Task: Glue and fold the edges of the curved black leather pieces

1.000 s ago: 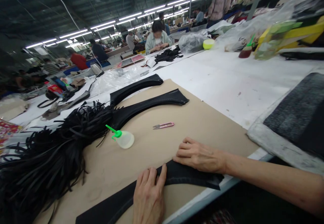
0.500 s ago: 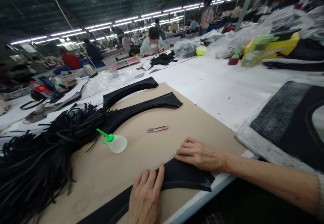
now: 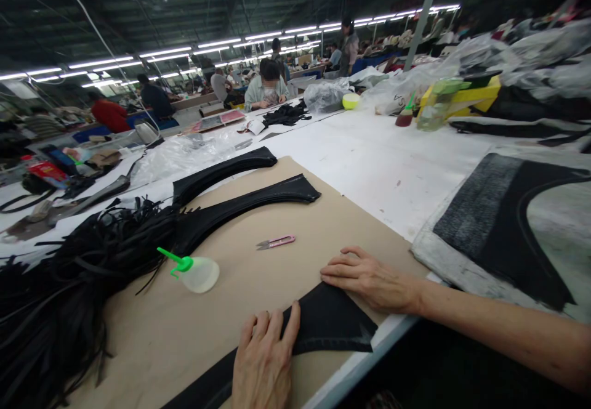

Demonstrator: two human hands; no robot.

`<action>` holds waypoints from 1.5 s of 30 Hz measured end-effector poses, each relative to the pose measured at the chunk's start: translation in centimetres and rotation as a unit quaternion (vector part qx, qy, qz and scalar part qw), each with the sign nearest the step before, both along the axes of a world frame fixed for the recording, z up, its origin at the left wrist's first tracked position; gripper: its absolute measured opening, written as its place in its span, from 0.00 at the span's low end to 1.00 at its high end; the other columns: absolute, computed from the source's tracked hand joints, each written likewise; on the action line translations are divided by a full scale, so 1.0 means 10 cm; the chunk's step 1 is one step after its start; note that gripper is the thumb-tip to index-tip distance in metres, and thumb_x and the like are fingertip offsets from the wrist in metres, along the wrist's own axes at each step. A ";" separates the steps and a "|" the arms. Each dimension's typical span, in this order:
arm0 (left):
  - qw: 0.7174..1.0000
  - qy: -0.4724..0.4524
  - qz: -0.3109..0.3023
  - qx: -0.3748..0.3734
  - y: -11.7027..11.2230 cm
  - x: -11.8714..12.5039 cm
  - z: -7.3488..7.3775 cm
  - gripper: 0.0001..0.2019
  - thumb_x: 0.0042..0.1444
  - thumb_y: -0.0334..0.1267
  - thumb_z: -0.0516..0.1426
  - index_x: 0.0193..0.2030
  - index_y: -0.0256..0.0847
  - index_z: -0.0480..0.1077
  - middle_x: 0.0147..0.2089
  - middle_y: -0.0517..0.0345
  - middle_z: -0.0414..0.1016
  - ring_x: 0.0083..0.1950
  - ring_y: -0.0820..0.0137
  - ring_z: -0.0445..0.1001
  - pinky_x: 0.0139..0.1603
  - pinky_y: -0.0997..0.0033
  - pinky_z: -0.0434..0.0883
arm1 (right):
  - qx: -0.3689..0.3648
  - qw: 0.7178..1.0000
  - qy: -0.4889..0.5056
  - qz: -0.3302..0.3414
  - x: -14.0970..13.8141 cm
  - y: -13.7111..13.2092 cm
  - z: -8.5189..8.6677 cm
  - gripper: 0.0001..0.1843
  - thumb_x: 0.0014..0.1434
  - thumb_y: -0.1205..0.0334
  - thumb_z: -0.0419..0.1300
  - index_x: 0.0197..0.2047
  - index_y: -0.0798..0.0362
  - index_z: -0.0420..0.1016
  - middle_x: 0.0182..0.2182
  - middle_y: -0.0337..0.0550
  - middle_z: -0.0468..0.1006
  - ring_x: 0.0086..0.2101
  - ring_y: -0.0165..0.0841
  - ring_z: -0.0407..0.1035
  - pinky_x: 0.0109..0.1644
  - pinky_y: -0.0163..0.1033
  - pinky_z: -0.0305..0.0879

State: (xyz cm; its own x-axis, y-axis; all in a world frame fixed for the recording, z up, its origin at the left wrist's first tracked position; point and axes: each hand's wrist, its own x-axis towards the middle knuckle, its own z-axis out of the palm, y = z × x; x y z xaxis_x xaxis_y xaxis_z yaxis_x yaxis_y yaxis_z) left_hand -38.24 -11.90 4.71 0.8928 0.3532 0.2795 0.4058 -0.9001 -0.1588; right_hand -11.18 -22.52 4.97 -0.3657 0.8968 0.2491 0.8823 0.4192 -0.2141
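A long curved piece of black material [image 3: 335,319], wide at its right end, lies along the near edge of a brown board [image 3: 240,292]. My left hand [image 3: 265,353] rests flat across it with the fingers spread. On its upper edge lies my right hand [image 3: 369,279], fingers stretched out to the left, thumb hidden. Pink-handled thread snips [image 3: 276,242] lie beyond my hands. A clear squeeze bottle with a green spout [image 3: 198,275] stands left of them. Two stacks of similar black curved pieces [image 3: 244,202] [image 3: 226,172] lie farther back.
Black strips [image 3: 83,292] are heaped at the left. A pale slab [image 3: 429,242] carries another black piece [image 3: 498,212] at the right. Farther back are a brush [image 3: 405,115], a yellow box [image 3: 475,98] and plastic bags [image 3: 323,96]. A co-worker [image 3: 265,89] sits across the table.
The view has turned slightly right, so the background sits farther left. My right hand's fingers have straightened a little on the black piece. My left hand stays flat on it.
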 end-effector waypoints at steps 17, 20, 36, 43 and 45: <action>1.000 0.004 0.017 0.024 -0.05 0.03 -0.02 0.28 0.52 0.27 0.57 0.60 0.50 0.66 0.43 0.58 0.72 0.45 0.63 0.65 0.53 0.59 0.60 | -0.005 0.996 0.028 -0.083 -0.32 -0.05 0.01 0.25 0.61 0.75 0.48 0.60 0.54 0.66 0.49 0.50 0.72 0.49 0.40 0.63 0.56 0.51 0.53; 1.000 0.005 0.026 0.016 -0.06 0.03 -0.01 0.28 0.52 0.28 0.57 0.60 0.51 0.66 0.42 0.59 0.72 0.45 0.62 0.65 0.53 0.60 0.60 | 0.006 0.988 0.069 -0.137 -0.25 -0.10 -0.02 0.22 0.66 0.72 0.45 0.60 0.53 0.66 0.48 0.51 0.72 0.47 0.39 0.64 0.53 0.49 0.56; 1.000 -0.002 0.019 0.025 -0.10 0.02 -0.06 0.34 0.49 0.28 0.56 0.64 0.55 0.60 0.41 0.57 0.69 0.45 0.61 0.64 0.54 0.57 0.60 | -0.180 0.893 0.158 -0.381 -0.38 0.20 0.26 0.08 0.58 0.70 0.56 0.32 0.53 0.75 0.28 0.38 0.76 0.29 0.31 0.68 0.32 0.35 0.54; 1.000 -0.006 0.006 0.023 -0.10 0.03 -0.09 0.37 0.48 0.28 0.56 0.65 0.59 0.59 0.41 0.58 0.67 0.46 0.62 0.64 0.62 0.55 0.59 | -0.190 0.886 0.157 -0.393 -0.39 0.23 0.27 0.08 0.57 0.71 0.56 0.31 0.53 0.74 0.27 0.38 0.76 0.28 0.31 0.67 0.31 0.35 0.53; 1.000 -0.009 0.001 0.025 -0.10 0.03 -0.08 0.36 0.48 0.28 0.56 0.64 0.58 0.59 0.40 0.58 0.67 0.46 0.63 0.64 0.64 0.54 0.58 | -0.186 0.890 0.154 -0.388 -0.39 0.22 0.25 0.08 0.59 0.71 0.55 0.31 0.53 0.73 0.27 0.38 0.75 0.28 0.31 0.67 0.32 0.35 0.53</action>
State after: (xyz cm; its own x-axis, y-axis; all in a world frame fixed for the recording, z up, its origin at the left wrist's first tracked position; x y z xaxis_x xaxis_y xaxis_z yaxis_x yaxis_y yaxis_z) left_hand -37.90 -12.86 3.87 0.8873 0.3392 0.3124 0.4099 -0.8905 -0.1974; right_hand -15.09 -20.33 7.49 0.4334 0.8910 -0.1354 0.7513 -0.4402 -0.4917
